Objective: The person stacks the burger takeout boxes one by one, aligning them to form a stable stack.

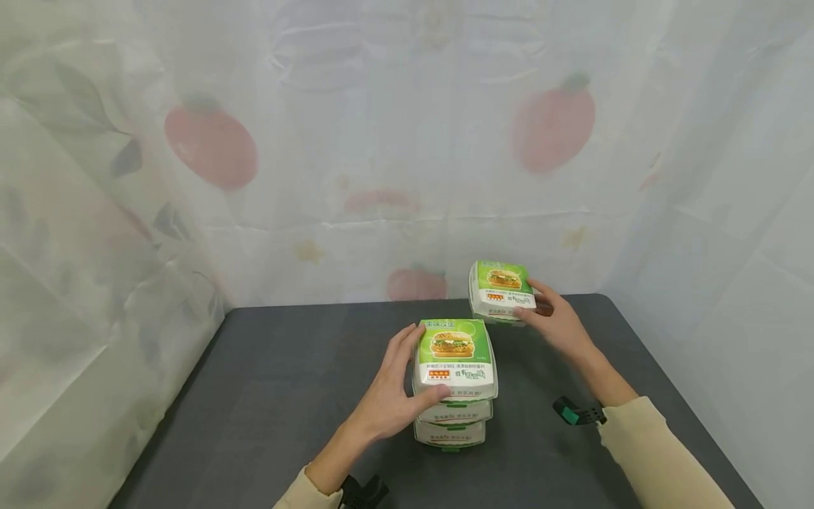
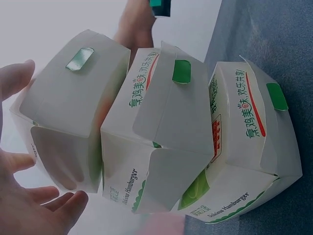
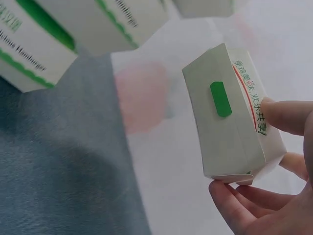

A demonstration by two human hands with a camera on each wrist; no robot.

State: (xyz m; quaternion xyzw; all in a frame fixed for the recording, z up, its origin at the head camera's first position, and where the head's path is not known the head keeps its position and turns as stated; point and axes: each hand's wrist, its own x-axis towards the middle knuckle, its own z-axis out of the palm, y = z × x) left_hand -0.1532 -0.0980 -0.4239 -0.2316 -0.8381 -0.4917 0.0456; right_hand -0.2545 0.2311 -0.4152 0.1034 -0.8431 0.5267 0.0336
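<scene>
Three burger boxes (image 2: 186,112) stand stacked on the table, white with green lids and a printed burger. My left hand (image 1: 393,399) grips the top box (image 1: 455,360), fingers at its left side and thumb across the front edge. In the left wrist view, the left hand's fingertips (image 2: 72,208) curl along that box's side. Farther back and to the right, my right hand (image 1: 559,318) holds another burger box (image 3: 227,112) up off the table. Its thumb (image 3: 286,116) presses on the lid while the other fingers support the underside and side.
The dark grey table (image 1: 305,367) lies under the stack, its far edge close to the raised box. A pale curtain (image 1: 381,141) with red fruit prints hangs behind and along both sides. Each wrist carries a black strap device (image 1: 575,412).
</scene>
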